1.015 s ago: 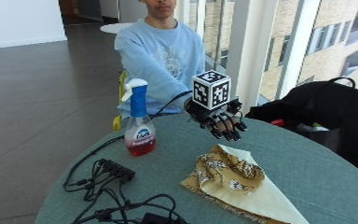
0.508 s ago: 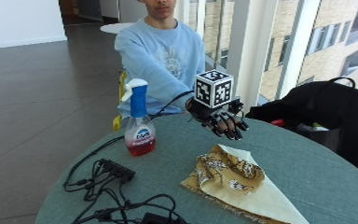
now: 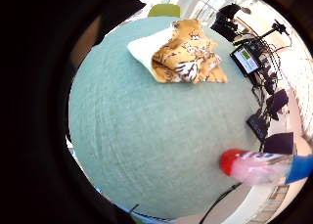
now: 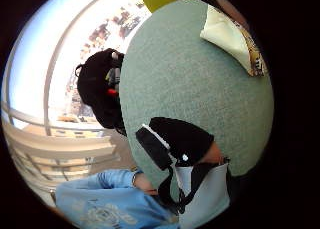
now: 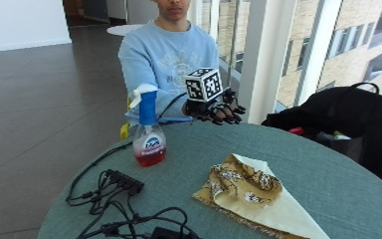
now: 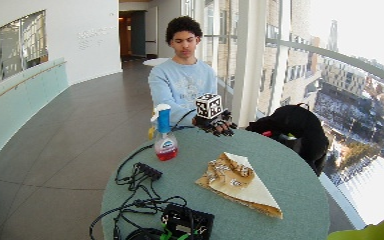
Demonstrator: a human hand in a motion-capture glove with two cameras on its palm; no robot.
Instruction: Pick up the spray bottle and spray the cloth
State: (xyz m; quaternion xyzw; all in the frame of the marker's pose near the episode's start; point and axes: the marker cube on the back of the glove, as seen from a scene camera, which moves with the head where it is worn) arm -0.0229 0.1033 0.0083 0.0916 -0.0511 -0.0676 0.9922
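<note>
The spray bottle (image 5: 148, 135) stands upright on the round green table (image 5: 197, 149), with a white trigger head, a blue neck and red liquid. My gloved right hand (image 5: 215, 111) hovers over the table's far edge, to the right of the bottle and apart from it, fingers relaxed and holding nothing. A crumpled tiger-print cloth (image 5: 247, 191) with a cream underside lies nearer the front. The little finger side palm view shows the spray bottle (image 3: 257, 167) and the cloth (image 3: 188, 53) on the table (image 3: 146, 136). The cloth (image 4: 235, 36) also shows in the thumb side palm view.
A black power strip (image 5: 123, 181) and tangled cables (image 5: 138, 221) lie on the table's front left. A black bag (image 5: 350, 117) sits beside the table on the right. A black device (image 6: 189, 220) sits at the table's near edge.
My gloved hand has moved left toward the spray bottle and slightly higher. The bottle and the cloth have stayed where they were.
</note>
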